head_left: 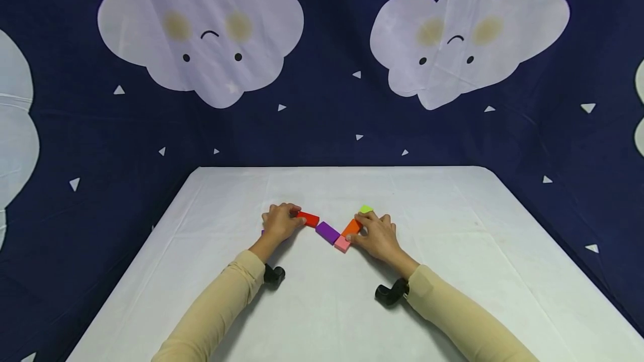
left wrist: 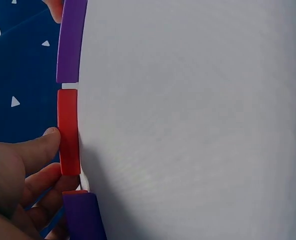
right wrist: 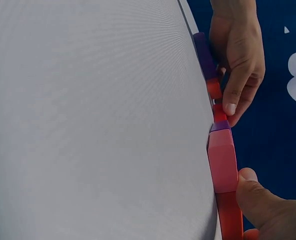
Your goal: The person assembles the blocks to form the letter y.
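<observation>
My left hand (head_left: 280, 221) pinches a red block (head_left: 308, 219) between thumb and fingers on the white table. Just right of it, a purple block (head_left: 328, 233) slants down to a pink block (head_left: 342, 244). An orange block (head_left: 351, 228) angles up from the pink one, and my right hand (head_left: 378, 237) pinches it, the thumb close to the pink block (right wrist: 223, 161). Beyond the right fingers a lime-green block (head_left: 365, 209) partly shows. Another purple block (left wrist: 84, 215) lies beside the left fingers, mostly hidden in the head view; an orange block (right wrist: 214, 88) sits by it.
The white table (head_left: 322, 306) has a far edge with rounded corners. Behind it hangs a dark blue cloth (head_left: 332, 122) printed with clouds and small triangles. Black wrist mounts (head_left: 391, 293) sit under both sleeves.
</observation>
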`<act>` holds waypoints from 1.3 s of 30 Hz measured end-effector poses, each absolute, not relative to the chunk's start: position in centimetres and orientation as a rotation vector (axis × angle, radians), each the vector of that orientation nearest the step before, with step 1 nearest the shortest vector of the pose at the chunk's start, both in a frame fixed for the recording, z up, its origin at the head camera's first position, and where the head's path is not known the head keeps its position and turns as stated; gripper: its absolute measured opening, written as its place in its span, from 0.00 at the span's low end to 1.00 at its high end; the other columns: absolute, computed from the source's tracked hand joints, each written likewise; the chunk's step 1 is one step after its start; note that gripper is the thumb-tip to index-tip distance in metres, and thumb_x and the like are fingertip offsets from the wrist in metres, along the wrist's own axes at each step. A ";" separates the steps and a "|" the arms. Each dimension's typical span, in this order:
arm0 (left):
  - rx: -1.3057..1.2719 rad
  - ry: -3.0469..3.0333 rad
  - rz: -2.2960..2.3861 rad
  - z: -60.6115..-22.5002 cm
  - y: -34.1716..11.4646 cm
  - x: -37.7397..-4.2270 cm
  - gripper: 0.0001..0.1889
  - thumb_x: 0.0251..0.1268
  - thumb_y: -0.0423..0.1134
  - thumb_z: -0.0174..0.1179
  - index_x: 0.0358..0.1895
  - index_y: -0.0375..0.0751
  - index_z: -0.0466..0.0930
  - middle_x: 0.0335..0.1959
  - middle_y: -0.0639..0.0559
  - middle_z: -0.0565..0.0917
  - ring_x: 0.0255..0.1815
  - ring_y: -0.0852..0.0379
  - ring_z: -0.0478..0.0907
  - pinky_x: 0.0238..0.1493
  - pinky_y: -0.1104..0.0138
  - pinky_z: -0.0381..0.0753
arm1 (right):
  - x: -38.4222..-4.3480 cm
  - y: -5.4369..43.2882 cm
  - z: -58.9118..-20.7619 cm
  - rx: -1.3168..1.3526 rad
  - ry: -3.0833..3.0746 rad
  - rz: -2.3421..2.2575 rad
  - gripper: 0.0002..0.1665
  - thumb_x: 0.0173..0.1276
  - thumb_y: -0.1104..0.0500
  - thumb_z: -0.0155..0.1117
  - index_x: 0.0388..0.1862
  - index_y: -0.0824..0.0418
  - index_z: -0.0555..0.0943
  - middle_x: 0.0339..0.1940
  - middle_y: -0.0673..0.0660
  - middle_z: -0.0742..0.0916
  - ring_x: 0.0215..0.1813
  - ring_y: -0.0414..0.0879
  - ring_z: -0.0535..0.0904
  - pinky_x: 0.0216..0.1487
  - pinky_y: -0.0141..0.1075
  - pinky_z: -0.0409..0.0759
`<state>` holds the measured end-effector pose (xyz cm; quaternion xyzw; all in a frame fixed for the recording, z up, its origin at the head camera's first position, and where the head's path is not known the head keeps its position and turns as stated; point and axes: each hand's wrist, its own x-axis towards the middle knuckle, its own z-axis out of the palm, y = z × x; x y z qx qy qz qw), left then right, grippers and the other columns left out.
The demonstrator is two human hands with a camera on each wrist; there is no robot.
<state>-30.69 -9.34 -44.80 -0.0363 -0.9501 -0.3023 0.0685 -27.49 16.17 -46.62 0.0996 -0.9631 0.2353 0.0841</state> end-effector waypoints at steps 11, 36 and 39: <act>-0.180 -2.895 -0.911 -44.6 -9.4 -31.2 0.17 0.56 0.42 0.65 0.50 0.45 0.83 0.47 0.45 0.83 0.53 0.45 0.70 0.53 0.51 0.59 | -27.4 16.2 -46.6 0.308 -2.869 0.709 0.39 0.53 0.39 0.69 0.62 0.55 0.76 0.59 0.53 0.79 0.45 0.54 0.66 0.39 0.40 0.57; -0.397 -2.918 -0.967 -44.0 -9.4 -32.0 0.18 0.59 0.37 0.63 0.54 0.45 0.81 0.56 0.47 0.81 0.53 0.46 0.68 0.51 0.52 0.58 | -27.2 16.0 -46.2 0.312 -2.845 0.710 0.38 0.52 0.39 0.69 0.61 0.55 0.77 0.59 0.52 0.80 0.46 0.55 0.67 0.38 0.40 0.58; -0.404 -2.918 -0.967 -44.0 -9.3 -32.1 0.18 0.59 0.37 0.62 0.54 0.45 0.81 0.56 0.47 0.81 0.52 0.46 0.68 0.50 0.52 0.58 | -27.1 16.0 -46.2 0.306 -2.850 0.713 0.39 0.52 0.38 0.69 0.61 0.55 0.77 0.60 0.52 0.80 0.46 0.55 0.67 0.39 0.41 0.58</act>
